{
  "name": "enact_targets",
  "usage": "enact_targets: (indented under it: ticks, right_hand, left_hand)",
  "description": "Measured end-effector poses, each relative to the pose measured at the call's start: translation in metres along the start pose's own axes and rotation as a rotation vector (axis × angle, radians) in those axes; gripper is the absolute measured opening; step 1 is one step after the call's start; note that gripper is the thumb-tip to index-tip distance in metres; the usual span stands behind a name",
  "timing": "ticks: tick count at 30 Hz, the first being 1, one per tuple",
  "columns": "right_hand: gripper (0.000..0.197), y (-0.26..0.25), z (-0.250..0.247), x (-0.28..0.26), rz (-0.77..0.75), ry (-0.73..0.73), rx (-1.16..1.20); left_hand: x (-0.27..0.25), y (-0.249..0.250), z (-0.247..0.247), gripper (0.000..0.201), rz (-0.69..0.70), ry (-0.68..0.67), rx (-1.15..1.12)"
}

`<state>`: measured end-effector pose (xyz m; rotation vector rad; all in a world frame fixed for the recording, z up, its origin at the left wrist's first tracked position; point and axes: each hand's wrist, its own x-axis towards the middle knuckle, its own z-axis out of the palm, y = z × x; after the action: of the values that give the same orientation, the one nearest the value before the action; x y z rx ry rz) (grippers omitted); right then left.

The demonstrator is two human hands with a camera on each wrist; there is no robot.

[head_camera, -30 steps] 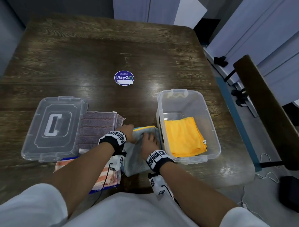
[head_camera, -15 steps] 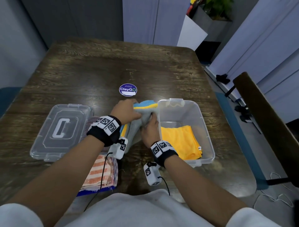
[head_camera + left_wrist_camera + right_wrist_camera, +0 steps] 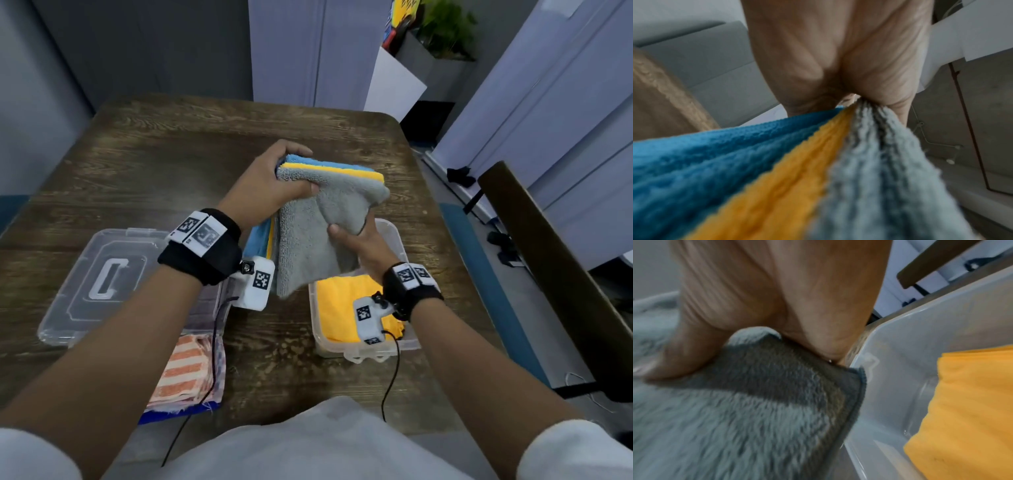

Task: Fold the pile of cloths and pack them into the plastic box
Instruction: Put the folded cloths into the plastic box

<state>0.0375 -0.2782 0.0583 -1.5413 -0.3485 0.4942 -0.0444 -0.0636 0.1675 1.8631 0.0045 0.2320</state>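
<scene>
My left hand (image 3: 274,185) grips the top corner of a lifted bundle of cloths: a grey cloth (image 3: 311,236) in front, a yellow one (image 3: 329,168) and a blue one (image 3: 308,160) behind. The left wrist view shows the three layers, blue (image 3: 715,162), yellow (image 3: 797,178) and grey (image 3: 879,178), pinched together. My right hand (image 3: 356,240) pinches a fold of the grey cloth (image 3: 735,418) just above the clear plastic box (image 3: 394,236). A folded yellow cloth (image 3: 339,308) lies in the box (image 3: 920,353).
The box's clear lid (image 3: 99,274) lies on the wooden table (image 3: 171,154) at the left. A striped orange-and-white cloth (image 3: 186,373) and other cloths lie near the front edge. A dark chair (image 3: 555,267) stands to the right of the table.
Both hands lifted the grey, yellow and blue cloths off the table and raised them up and away from me, over the box's left edge.
</scene>
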Motion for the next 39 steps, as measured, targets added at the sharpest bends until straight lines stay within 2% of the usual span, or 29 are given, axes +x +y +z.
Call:
enact_targets:
  ticks: [4,8,11,12,14,17,19,22,26,29,31,33,36,39]
  right_hand:
    - [0.100,-0.010,-0.028,-0.012,0.064,-0.061,0.224]
    - [0.087,-0.011,-0.042,-0.017,0.075,0.005,0.314]
    - [0.061,-0.012,-0.050,-0.021,0.055,0.044,0.340]
    - [0.058,-0.013,-0.051,-0.022,0.049,0.035,0.345]
    - [0.066,-0.014,-0.056,-0.024,0.041,0.009,0.364]
    - [0.094,-0.015,-0.063,-0.026,0.081,-0.042,0.377]
    - [0.102,-0.014,-0.066,-0.028,0.134,-0.086,0.423]
    - [0.102,-0.012,-0.065,-0.031,0.230,-0.107,0.517]
    - [0.093,-0.011,-0.062,-0.031,0.223,-0.106,0.603]
    - [0.091,-0.011,-0.060,-0.028,0.220,-0.046,0.581]
    - [0.080,-0.010,-0.061,-0.026,0.223,0.011,0.523]
    - [0.061,-0.008,-0.063,-0.024,0.211,0.063,0.485]
    - [0.051,-0.008,-0.066,-0.022,0.197,0.120,0.445]
    - [0.040,-0.010,-0.069,-0.024,0.193,0.149,0.395]
  left_hand:
    - [0.009,-0.003,0.024,0.054,-0.015,0.008,-0.160]
    - [0.021,-0.011,0.044,0.055,-0.098,0.044,-0.356]
    - [0.027,-0.016,0.059,0.051,-0.126,0.090,-0.418]
    - [0.028,-0.017,0.064,0.049,-0.136,0.098,-0.439]
    - [0.030,-0.017,0.072,0.047,-0.160,0.087,-0.490]
    - [0.033,-0.013,0.083,0.044,-0.171,0.030,-0.538]
    - [0.033,-0.011,0.087,0.044,-0.177,-0.018,-0.575]
    - [0.032,-0.009,0.089,0.046,-0.218,-0.059,-0.640]
    - [0.030,-0.017,0.084,0.043,-0.276,-0.057,-0.688]
    - [0.030,-0.028,0.081,0.045,-0.319,-0.017,-0.708]
    - [0.031,-0.038,0.082,0.050,-0.346,0.012,-0.690]
    - [0.030,-0.045,0.084,0.064,-0.384,0.016,-0.696]
    - [0.026,-0.053,0.090,0.077,-0.423,-0.058,-0.707]
    - [0.024,-0.056,0.095,0.093,-0.406,-0.129,-0.646]
